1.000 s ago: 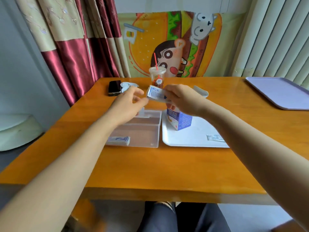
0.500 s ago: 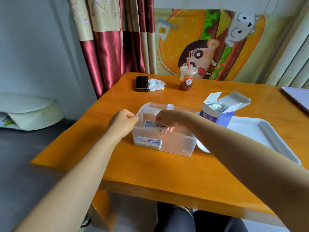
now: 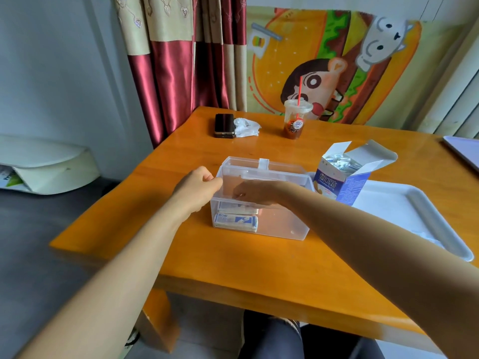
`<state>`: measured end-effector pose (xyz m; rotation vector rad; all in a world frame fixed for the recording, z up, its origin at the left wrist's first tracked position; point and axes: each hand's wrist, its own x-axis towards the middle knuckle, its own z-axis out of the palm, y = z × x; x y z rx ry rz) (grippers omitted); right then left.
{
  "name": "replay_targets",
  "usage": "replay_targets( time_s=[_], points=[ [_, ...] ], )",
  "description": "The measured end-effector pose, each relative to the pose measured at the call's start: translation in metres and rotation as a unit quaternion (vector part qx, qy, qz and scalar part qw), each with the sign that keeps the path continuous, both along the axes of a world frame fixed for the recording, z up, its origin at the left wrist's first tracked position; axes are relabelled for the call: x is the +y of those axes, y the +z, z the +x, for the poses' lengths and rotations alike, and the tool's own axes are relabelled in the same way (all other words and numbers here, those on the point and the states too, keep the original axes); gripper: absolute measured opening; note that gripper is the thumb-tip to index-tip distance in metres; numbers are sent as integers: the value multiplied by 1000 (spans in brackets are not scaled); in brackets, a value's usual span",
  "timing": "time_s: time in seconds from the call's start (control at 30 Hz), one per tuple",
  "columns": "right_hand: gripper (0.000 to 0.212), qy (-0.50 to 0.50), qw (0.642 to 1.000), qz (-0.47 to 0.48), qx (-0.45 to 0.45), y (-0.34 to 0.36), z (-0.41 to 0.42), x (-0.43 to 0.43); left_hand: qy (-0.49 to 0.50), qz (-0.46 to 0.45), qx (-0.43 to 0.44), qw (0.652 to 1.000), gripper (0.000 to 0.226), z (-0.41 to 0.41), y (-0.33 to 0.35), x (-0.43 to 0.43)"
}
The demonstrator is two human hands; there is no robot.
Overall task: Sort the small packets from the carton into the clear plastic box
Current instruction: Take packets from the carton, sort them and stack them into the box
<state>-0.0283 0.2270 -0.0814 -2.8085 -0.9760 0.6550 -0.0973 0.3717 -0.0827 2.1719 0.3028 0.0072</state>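
Observation:
The clear plastic box [image 3: 285,229] stands open on the orange table, its lid tipped back. A stack of small white and blue packets [image 3: 236,221] lies at its front left. My left hand [image 3: 197,187] pinches the box's left rim. My right hand [image 3: 256,193] reaches down inside the box, its fingers curled over a packet [image 3: 233,207] just behind the stack. The blue and white carton [image 3: 337,185] stands to the right of the box with its flaps open. More packets [image 3: 339,163] show in its top.
A white tray [image 3: 427,216] lies right of the box, and the carton stands on its left end. At the table's far side are a black phone [image 3: 224,124], a crumpled tissue [image 3: 246,128] and a drink cup [image 3: 295,120] with a red straw. A purple tray [image 3: 464,151] shows at the right edge.
My right hand has carried a packet from above the table down into the box and sunk lower toward the stack. My left hand went to the box's left rim. The view shifted left.

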Motion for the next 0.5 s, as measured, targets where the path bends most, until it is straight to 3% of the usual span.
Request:
replay_targets(
  time_s=[0.27,0.5],
  points=[
    [29,-13,997,77,-22,8,-2,-7,9,15,-6,1000,18,0,-1,-1],
    [36,-179,976,74,95,15,2,-25,14,25,-14,999,17,1,-1,-2]
  ],
)
